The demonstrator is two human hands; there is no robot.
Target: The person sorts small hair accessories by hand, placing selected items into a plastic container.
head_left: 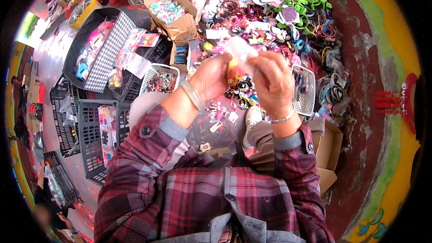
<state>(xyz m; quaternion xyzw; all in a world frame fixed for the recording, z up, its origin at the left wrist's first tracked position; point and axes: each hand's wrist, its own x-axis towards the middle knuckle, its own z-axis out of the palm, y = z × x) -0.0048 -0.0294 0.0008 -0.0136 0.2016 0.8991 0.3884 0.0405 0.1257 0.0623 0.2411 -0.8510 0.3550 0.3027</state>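
Observation:
In front of my chest, my left hand (212,76) and my right hand (272,78) are raised over a pile of hair accessories. Between them is a whitish, see-through piece that looks like a small plastic bag (240,50), its top washed out by light. My right fingers pinch its right side. The thumb side of my left hand closes on its lower left edge; those fingertips are partly hidden. Something yellow and red (234,73) shows just below the bag, between the hands; whether it is inside or behind, I cannot tell.
White baskets of small accessories (148,73) (309,108) flank my hands. Green headbands (308,6) lie at the far right of the pile. Left stand a cardboard box of packets (182,27), a houndstooth-lidded box (105,51) and black crates (87,153). An open carton (330,146) sits by my right knee.

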